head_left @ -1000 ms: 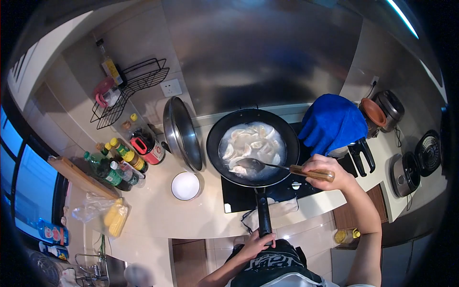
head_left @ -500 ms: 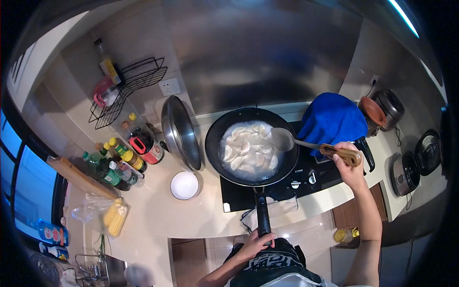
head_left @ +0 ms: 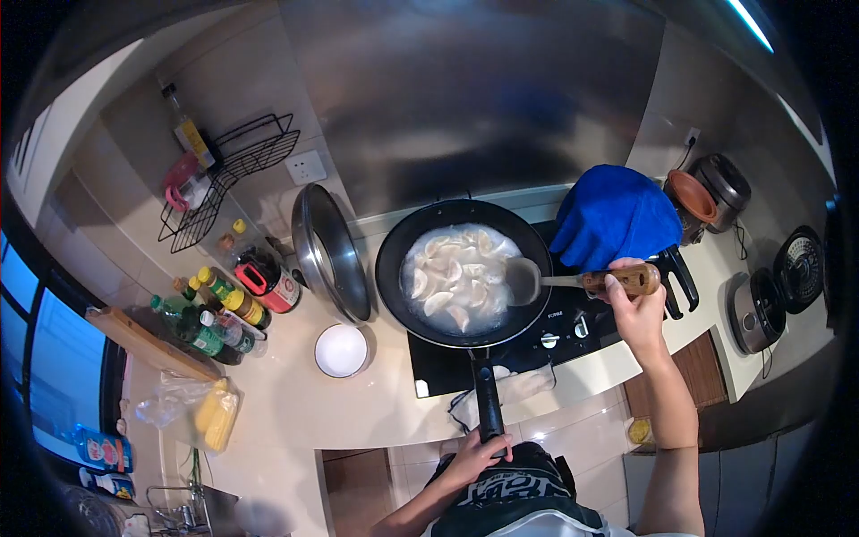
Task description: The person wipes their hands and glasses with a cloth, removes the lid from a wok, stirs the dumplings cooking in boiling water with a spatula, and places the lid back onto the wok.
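Observation:
A black wok point(head_left: 391, 304) sits on the gas stove point(head_left: 429, 371), with several white dumplings point(head_left: 456, 273) in cloudy liquid inside it. My left hand point(head_left: 480, 456) is closed around the end of the wok's black handle point(head_left: 488, 403). In my right hand point(head_left: 633, 309) is the wooden handle of a metal spatula point(head_left: 523, 280). Its blade dips at the right side of the liquid, beside the dumplings. A blue cloth point(head_left: 617, 219) covers something to the right of the wok; what lies beneath is hidden.
A wok lid point(head_left: 331, 255) leans left of the wok, behind a white bowl point(head_left: 342, 350). Several sauce bottles point(head_left: 228, 304) and bagged corn point(head_left: 217, 416) stand further left. A rice cooker point(head_left: 756, 313) is at the right. A white rag point(head_left: 523, 385) lies at the stove's front edge.
My right hand has moved the spatula a little lower and left, its blade now deeper toward the liquid. The dumplings have shifted slightly. My left hand keeps its hold on the handle.

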The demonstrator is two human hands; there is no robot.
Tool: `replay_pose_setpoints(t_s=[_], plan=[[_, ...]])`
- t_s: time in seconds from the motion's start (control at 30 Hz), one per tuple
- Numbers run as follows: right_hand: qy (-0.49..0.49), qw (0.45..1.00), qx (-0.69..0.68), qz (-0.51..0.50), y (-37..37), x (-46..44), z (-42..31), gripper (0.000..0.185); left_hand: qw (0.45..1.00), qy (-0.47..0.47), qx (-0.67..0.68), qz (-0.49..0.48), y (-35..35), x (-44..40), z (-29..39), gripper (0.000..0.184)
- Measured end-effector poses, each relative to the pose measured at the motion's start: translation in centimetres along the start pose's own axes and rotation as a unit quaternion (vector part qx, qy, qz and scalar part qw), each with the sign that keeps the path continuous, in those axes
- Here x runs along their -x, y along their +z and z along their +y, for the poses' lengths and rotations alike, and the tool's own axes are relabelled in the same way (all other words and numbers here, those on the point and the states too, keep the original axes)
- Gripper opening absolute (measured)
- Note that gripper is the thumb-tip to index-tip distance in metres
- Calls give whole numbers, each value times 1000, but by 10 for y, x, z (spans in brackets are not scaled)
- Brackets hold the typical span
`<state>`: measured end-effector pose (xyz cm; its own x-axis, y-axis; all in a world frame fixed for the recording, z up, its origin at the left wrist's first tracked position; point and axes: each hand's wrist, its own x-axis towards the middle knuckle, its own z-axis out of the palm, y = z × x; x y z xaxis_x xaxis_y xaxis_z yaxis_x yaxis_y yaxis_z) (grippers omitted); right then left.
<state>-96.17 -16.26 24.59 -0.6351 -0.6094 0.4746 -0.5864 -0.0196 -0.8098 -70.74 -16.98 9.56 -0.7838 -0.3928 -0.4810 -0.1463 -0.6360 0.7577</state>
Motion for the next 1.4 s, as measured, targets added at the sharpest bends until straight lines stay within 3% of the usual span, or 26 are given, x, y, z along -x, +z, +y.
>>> replay_pose_setpoints(t_s=[0.07,0.17,0.3,0.53,0.9,1.13,1.2,1.4], plan=[[12,991,-128,39,1,2,-1,11,1000,-6,-5,2,0,0,0,18],[7,984,-178,30,0,3,-11,13,1000,-4,-1,1,-1,-2,-3,19],[2,995,-97,-8,0,4,-4,14,1000,1,-11,-5,-2,-2,-3,17],[11,998,-64,14,-5,10,5,13,999,19,26,-13,-1,-3,-6,15],[94,982,-157,49,4,15,17,13,1000,11,-3,-3,-1,-2,-3,15],[91,982,-167,9,20,18,7,14,1000,19,9,-23,-1,-1,-1,14],[52,985,-164,0,28,20,12,14,999,23,16,-22,-2,-4,-6,14],[28,995,-75,-57,32,22,12,15,999,14,15,-28,-4,-4,-5,16]])
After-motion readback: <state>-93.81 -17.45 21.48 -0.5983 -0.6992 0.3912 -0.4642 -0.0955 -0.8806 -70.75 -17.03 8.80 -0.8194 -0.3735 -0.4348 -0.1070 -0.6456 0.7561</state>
